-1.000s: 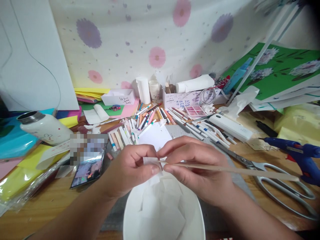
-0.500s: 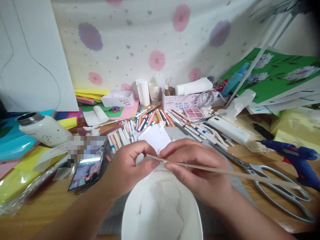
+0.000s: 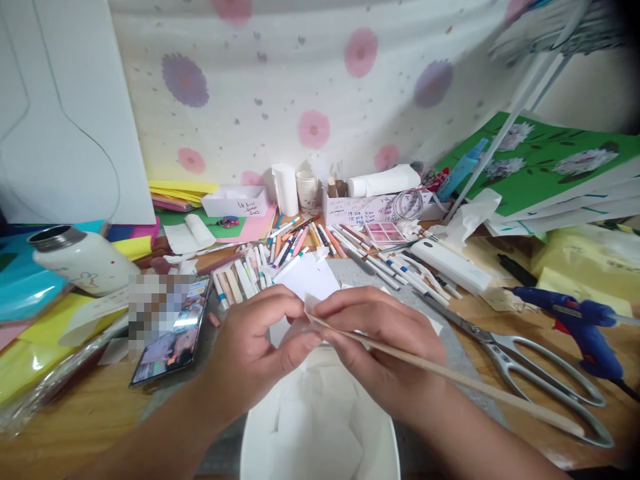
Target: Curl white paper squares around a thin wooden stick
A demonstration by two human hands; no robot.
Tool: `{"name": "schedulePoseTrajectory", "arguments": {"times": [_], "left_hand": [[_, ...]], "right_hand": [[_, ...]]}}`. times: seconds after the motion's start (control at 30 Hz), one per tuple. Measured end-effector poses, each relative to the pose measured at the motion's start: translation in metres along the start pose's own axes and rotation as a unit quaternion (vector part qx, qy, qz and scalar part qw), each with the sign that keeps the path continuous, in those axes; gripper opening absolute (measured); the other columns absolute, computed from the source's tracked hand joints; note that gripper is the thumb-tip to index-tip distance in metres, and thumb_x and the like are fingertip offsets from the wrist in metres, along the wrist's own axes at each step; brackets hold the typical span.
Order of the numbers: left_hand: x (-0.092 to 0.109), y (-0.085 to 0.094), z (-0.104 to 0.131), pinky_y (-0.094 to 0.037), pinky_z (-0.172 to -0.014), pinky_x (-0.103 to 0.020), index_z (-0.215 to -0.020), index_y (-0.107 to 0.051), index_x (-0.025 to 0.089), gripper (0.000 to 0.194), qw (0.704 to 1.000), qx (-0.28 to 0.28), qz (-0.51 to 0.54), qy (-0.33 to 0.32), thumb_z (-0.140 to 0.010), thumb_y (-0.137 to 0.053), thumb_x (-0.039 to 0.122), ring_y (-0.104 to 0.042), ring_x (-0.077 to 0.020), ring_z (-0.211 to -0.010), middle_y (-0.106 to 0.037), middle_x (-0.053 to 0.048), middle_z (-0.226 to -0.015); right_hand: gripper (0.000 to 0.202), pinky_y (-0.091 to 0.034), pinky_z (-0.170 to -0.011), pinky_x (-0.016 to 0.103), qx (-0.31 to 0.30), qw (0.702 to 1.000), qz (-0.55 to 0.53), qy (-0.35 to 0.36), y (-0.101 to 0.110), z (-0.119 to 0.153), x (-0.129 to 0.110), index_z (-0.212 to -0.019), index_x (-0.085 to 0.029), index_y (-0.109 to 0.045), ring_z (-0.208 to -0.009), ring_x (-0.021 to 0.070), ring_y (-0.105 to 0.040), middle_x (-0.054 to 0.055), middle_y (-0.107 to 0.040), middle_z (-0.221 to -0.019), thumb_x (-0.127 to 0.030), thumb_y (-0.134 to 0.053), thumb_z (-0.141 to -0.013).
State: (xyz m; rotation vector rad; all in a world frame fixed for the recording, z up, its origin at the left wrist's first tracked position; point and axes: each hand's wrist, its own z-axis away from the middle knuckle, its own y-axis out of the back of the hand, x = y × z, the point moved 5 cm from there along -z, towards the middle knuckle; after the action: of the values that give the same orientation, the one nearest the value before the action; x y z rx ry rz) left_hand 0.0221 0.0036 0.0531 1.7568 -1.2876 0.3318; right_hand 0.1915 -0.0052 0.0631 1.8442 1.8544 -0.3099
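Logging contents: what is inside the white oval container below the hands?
Overlapping thin white paper pieces lie inside the white oval container; whatever lies beneath them is covered.

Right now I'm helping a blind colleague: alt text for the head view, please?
The right hand holds a thin stick; the left hand touches white paper at its tip, by a white container. Markers, scissors and a glue gun lie around.

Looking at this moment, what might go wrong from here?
1. The thin paper at the fingertips could crease, tear or drop into the white container below.
2. The long stick in the right hand crosses the scissors in view, so its far end might catch them.
3. A leftward bump might shift the phone.
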Motion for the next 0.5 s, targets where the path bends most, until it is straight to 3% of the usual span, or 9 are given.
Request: {"name": "schedulePoseTrajectory", "arguments": {"times": [0.3, 0.5], "left_hand": [[0.0034, -0.0017, -0.0026, -0.045, -0.056, -0.023, -0.064, -0.059, 0.019, 0.025, 0.998, -0.004, -0.057, 0.019, -0.089, -0.059, 0.020, -0.057, -0.0132, -0.060, -0.057, 0.001, -0.063], [0.0016, -0.0023, -0.0018, -0.045, -0.059, -0.024, -0.067, -0.062, 0.018, 0.025, 0.998, -0.005, -0.051, 0.029, -0.091, -0.054, 0.016, -0.058, -0.0136, -0.063, -0.058, 0.001, -0.065]], "right_hand": [[0.014, -0.065, -0.085, 0.022, -0.026, 0.999, 0.024, 0.003, -0.0024, 0.0001, 0.0007, -0.094, -0.016, -0.073, -0.089, 0.0161, -0.080, 0.010, -0.082, -0.092, -0.004, -0.072, -0.088], [0.015, -0.065, -0.083, 0.024, -0.021, 0.999, 0.047, 0.006, -0.0022, 0.0034, -0.0007, -0.095, -0.017, -0.074, -0.087, 0.0150, -0.079, 0.009, -0.082, -0.093, -0.004, -0.071, -0.089]]}}
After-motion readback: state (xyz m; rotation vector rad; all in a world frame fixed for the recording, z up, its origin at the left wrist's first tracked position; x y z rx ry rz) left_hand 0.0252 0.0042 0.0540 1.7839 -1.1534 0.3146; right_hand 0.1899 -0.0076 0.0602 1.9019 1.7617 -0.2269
